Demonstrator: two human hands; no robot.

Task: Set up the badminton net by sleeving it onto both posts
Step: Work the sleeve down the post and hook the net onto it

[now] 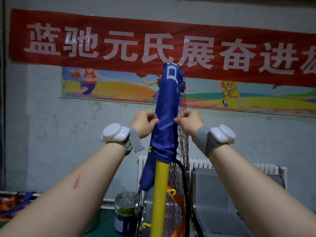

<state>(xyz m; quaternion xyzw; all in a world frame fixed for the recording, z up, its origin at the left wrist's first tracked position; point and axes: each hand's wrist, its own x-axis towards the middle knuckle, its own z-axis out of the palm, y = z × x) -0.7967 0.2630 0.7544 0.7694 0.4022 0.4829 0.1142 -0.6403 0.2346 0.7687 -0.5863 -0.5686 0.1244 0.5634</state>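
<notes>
Fingers (153, 120) of the left hand (143, 122) were curled, pinching the left edge of the blue fabric net sleeve (166, 106). The right hand (190, 124), curled likewise, pinched its right edge at the same height. Behind them, a long red banner with white characters (119, 41) stretched across the pale wall, and a colourful painted strip of basketball players (111, 86) ran just beneath it. Grey metal seats (213, 202) stood before a white ribbed radiator (201, 163). The sleeve covered the top of an upright yellow post (159, 194), its bunched hem ending just below the wrists, and dark net mesh (183, 151) hung from its right side. A green-and-white paint can (124, 211) stood left of the post. White puck-shaped wrist devices (115, 132) sat on grey straps. Small yellow hooks (172, 192) stuck out of the post.
</notes>
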